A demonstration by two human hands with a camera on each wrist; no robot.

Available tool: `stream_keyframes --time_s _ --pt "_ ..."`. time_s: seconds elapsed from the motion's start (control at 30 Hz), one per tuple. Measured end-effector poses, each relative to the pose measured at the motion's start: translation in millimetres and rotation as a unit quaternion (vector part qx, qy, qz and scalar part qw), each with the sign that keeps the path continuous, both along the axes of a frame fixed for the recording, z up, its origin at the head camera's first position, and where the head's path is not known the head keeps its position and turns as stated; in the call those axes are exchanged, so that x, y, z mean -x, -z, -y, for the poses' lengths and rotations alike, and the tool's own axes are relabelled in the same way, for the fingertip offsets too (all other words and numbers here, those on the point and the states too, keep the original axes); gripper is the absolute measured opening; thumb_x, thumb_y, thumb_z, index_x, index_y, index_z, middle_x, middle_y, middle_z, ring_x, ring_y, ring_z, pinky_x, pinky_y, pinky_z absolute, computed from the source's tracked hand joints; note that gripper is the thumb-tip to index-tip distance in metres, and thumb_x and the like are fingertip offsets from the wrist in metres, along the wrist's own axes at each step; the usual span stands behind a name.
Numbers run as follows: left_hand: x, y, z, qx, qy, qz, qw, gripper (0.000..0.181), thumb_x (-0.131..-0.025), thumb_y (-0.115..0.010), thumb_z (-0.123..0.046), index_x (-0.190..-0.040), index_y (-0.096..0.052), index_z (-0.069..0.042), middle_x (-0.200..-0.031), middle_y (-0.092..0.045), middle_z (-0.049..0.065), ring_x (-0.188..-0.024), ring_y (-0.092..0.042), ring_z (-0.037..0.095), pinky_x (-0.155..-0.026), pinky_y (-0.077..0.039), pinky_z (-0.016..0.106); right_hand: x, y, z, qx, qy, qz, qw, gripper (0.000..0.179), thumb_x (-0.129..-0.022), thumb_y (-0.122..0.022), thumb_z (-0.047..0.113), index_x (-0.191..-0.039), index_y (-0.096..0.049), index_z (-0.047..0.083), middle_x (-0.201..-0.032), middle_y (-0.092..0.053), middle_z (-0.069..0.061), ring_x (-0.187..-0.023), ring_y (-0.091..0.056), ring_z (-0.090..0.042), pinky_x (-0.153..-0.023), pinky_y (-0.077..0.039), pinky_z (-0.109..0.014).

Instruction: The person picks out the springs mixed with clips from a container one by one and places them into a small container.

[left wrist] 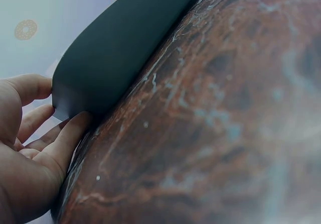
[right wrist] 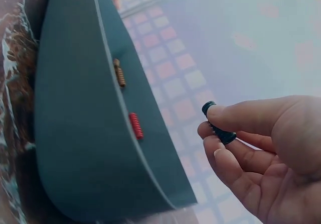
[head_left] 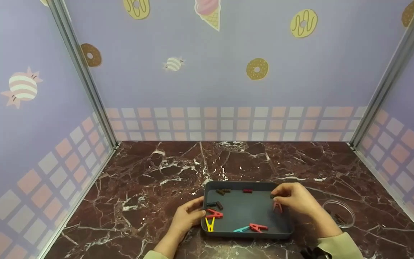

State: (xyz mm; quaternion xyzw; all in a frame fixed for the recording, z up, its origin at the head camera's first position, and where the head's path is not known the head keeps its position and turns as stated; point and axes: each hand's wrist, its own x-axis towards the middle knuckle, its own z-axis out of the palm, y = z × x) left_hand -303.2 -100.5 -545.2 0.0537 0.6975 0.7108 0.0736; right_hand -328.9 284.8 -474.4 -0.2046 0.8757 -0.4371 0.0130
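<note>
My right hand (head_left: 295, 198) pinches a dark green coil spring (right wrist: 218, 124) between thumb and fingertips, above the right end of a dark grey tray (head_left: 248, 235). Just under that hand in the head view is a red clothespin (head_left: 278, 206). My left hand (head_left: 187, 217) holds the tray's left side, thumb and fingers at its wall. Beside it inside the tray lie another red clothespin (head_left: 215, 213), a yellow clothespin (head_left: 210, 225) and dark springs (head_left: 219, 205). A blue clothespin (head_left: 242, 229) and one more red clothespin (head_left: 258, 227) lie along the near wall.
Brown springs (head_left: 223, 191) and a red spring (head_left: 248, 191) lie along the tray's far wall. Right of the tray, a clear round dish (head_left: 353, 216) with a dark spring in it stands on the marbled table (head_left: 149, 198), beside my right forearm. Patterned panels enclose the table.
</note>
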Motion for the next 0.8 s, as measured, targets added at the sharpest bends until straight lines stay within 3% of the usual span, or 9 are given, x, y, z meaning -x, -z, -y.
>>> stream_keyframes --time_s 0.13,0.43,0.8 --pt "-0.3 -0.1 -0.2 -0.007 0.0 0.0 1.0 0.062 -0.092 -0.07 -0.003 -0.149 -0.049 0.006 -0.147 -0.052 0.033 -0.119 -0.07 0.03 -0.084 -0.064 0.034 -3.7 -5.0 -8.3 -0.001 0.021 0.002 0.9998 0.017 -0.089 -0.077 0.01 -0.103 -0.076 0.001 -0.094 -0.076 -0.014 -0.074 -0.063 -0.003 -0.065 -0.054 -0.02" --pt "0.3 0.9 -0.3 -0.017 0.007 0.001 0.9998 0.063 -0.093 -0.071 -0.008 -0.15 -0.047 0.005 -0.149 -0.053 0.03 -0.119 -0.07 0.029 -0.084 -0.064 0.033 -9.6 -14.3 -31.4 -0.008 0.031 0.021 0.9993 0.023 -0.09 -0.076 0.011 -0.108 -0.075 -0.002 -0.094 -0.075 -0.013 -0.076 -0.07 -0.013 -0.065 -0.057 -0.024" --pt "0.3 -0.3 0.2 -0.007 -0.001 0.011 0.9999 0.06 -0.093 -0.07 -0.003 -0.149 -0.049 0.005 -0.149 -0.052 0.031 -0.125 -0.066 0.033 -0.085 -0.064 0.036 -17.1 -26.7 -59.6 -0.014 0.038 0.031 0.9987 0.025 -0.092 -0.075 0.014 -0.112 -0.075 0.0 -0.103 -0.076 -0.016 -0.082 -0.067 -0.003 -0.071 -0.057 -0.022"
